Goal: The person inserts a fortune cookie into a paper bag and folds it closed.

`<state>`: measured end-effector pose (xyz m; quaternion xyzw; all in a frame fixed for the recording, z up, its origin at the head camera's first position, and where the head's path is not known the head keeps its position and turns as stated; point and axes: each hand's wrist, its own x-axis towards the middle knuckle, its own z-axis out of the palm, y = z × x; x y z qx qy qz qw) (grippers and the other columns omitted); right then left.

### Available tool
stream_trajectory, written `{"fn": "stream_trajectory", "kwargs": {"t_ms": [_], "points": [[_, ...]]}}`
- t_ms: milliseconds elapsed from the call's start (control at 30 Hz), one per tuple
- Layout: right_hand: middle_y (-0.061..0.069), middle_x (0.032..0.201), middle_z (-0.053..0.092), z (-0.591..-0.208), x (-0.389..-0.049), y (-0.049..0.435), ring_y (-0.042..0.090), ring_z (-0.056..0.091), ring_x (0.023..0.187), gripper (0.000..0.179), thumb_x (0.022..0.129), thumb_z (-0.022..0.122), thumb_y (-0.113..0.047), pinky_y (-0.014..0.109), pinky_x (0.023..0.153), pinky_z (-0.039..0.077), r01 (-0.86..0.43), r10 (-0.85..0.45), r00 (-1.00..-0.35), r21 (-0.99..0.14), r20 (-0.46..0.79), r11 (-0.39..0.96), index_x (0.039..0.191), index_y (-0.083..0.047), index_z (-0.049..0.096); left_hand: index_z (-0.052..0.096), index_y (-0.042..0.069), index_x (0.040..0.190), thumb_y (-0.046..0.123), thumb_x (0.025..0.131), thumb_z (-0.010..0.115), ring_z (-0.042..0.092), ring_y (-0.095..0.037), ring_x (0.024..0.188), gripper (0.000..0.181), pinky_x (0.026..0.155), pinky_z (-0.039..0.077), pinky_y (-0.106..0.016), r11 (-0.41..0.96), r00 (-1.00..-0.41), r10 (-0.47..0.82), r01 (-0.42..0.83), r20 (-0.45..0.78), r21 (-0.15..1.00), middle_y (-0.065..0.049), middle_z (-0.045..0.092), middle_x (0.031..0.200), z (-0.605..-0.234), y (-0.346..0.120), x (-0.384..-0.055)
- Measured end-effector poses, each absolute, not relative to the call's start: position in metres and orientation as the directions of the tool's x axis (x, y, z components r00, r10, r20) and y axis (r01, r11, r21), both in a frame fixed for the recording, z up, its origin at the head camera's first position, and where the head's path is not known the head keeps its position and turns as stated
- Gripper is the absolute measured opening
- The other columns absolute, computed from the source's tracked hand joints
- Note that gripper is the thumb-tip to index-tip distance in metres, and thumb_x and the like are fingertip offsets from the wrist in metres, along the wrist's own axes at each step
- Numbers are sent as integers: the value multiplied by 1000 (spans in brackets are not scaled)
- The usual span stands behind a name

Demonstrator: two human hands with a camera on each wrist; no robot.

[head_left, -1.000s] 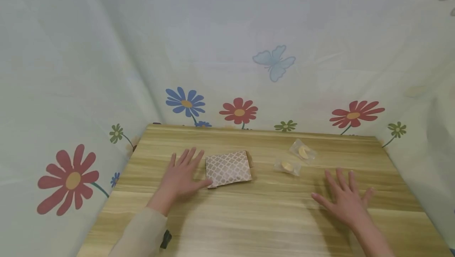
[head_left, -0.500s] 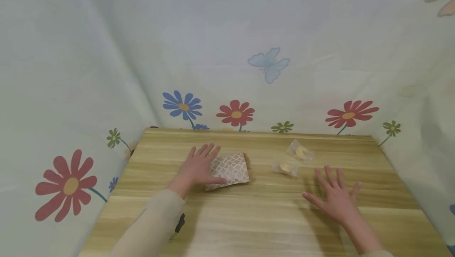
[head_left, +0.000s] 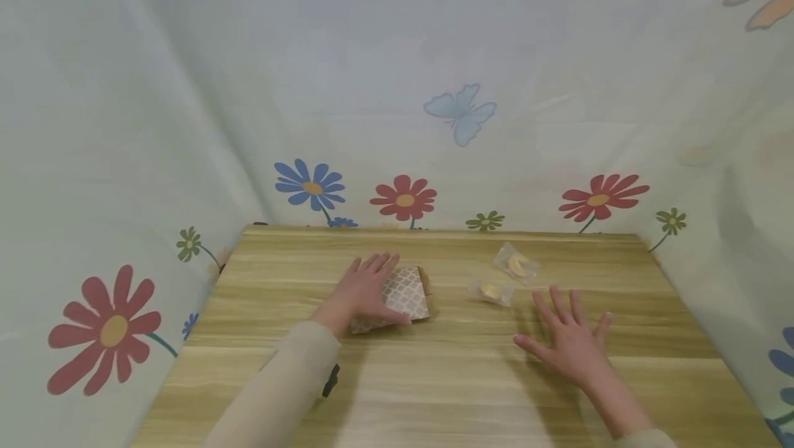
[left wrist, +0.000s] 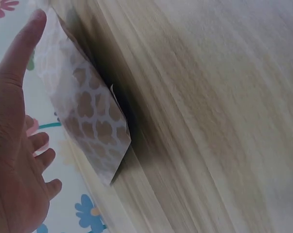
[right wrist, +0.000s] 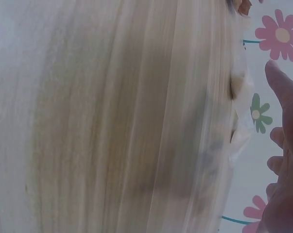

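A flat paper packet (head_left: 406,293) with a white and tan lattice pattern lies on the wooden table, its brown open end facing right. My left hand (head_left: 362,296) spreads over its left part, thumb along the near edge and fingers extended past the far side. In the left wrist view the packet (left wrist: 90,109) shows beside the thumb, with the other fingers (left wrist: 44,158) slightly bent. My right hand (head_left: 573,344) hovers over the table with fingers spread, holding nothing. Beyond it lie two small clear wrappers (head_left: 491,291) (head_left: 517,264), each with a pale yellow piece inside.
The wooden table (head_left: 446,393) ends at the back against a hanging cloth (head_left: 372,55) printed with flowers and butterflies. A small black object (head_left: 331,380) lies partly hidden by my left sleeve (head_left: 279,386).
My left hand has moved right, from beside the patterned packet to over its left part. My right hand has shifted slightly left, still spread. The view has turned a little.
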<state>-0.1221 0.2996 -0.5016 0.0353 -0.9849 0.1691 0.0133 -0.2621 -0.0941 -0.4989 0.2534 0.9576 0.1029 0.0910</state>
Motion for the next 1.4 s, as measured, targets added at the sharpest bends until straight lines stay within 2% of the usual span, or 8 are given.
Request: {"fn": "stream_trajectory", "kwargs": {"t_ms": [200,433,667,800,900,1067,1200,1400], "points": [[23,173,22,-504,-124,294,55,6,159,99,92,69,-70,90,107,-11,-79,-72,-997,-340,35,937,166,-12,39,18,12,172,82,64,85,20,-33,163,145,131,11,-58,846,-849,507,458,-148,273,-11,22,177,-505,-85,-263],[24,173,24,-505,-125,289,54,9,159,99,91,71,-70,91,108,-5,-88,-78,-996,-355,42,931,165,-12,41,24,11,170,81,62,88,30,-32,159,144,131,16,-56,855,-856,489,432,-167,287,-10,30,174,-512,-83,-261],[24,173,24,-506,-130,285,53,10,160,98,91,72,-68,89,110,-5,-106,-94,-994,-361,52,927,164,-10,42,25,8,169,76,66,89,34,-35,155,139,130,21,-52,854,-856,486,423,-175,304,-15,36,170,-521,-85,-264],[23,172,28,-505,-136,284,51,15,159,95,92,72,-67,88,113,0,-126,-109,-992,-348,70,929,163,-10,44,27,8,169,74,68,89,36,-36,155,135,129,24,-52,843,-849,505,446,-158,299,-16,37,168,-524,-84,-267],[24,169,35,-504,-143,284,51,22,157,91,94,73,-63,87,114,7,-163,-138,-986,-345,96,924,162,-9,46,28,8,168,73,68,90,37,-36,153,134,129,26,-52,831,-844,519,463,-132,308,-16,39,167,-526,-84,-267],[30,159,48,-494,-160,282,54,38,149,78,98,76,-45,80,116,24,-246,-205,-969,-415,141,876,156,0,51,29,10,168,72,68,90,39,-36,151,132,126,30,-52,805,-840,538,488,-69,336,-14,42,164,-528,-86,-263],[32,156,49,-485,-176,281,56,45,143,69,104,70,-37,73,114,36,-248,-237,-968,-512,88,822,155,5,49,30,10,167,69,67,91,43,-36,146,131,124,35,-52,773,-827,562,516,-19,369,-13,45,160,-531,-86,-259],[32,149,56,-482,-201,282,54,52,137,58,109,63,-32,69,110,43,-236,-264,-964,-593,40,770,150,9,54,26,12,169,67,66,91,43,-34,145,134,123,36,-51,753,-816,578,528,-11,392,-13,43,160,-535,-82,-251]]}}
